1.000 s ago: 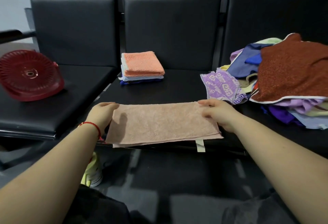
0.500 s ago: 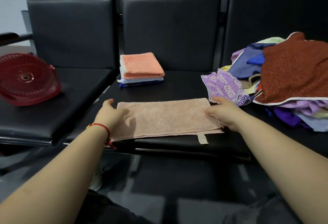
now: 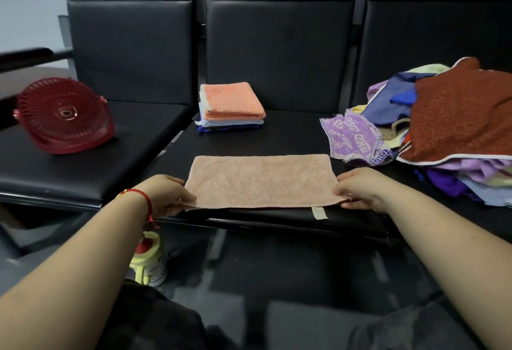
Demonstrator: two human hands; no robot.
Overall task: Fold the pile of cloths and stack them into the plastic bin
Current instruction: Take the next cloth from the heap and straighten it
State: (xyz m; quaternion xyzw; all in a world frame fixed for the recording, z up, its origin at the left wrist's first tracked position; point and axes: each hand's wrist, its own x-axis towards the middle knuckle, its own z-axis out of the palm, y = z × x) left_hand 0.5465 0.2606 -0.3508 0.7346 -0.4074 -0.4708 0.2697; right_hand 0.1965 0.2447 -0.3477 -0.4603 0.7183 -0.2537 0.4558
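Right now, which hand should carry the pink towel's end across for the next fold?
Either could; left hand and right hand each pinch an end of the pink towel. Right, probably: folding leftward leads toward the folded stack.

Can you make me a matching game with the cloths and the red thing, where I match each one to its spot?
Things:
1. pale pink terry towel
2. folded stack topped by an orange towel
3. round red plastic basket
4. purple patterned cloth

Places:
A. on the left seat
B. at the back of the middle seat
C. at the left edge of the messy pile
D. held at both ends by two hands

Pairs: 1-D, 2-B, 3-A, 4-C
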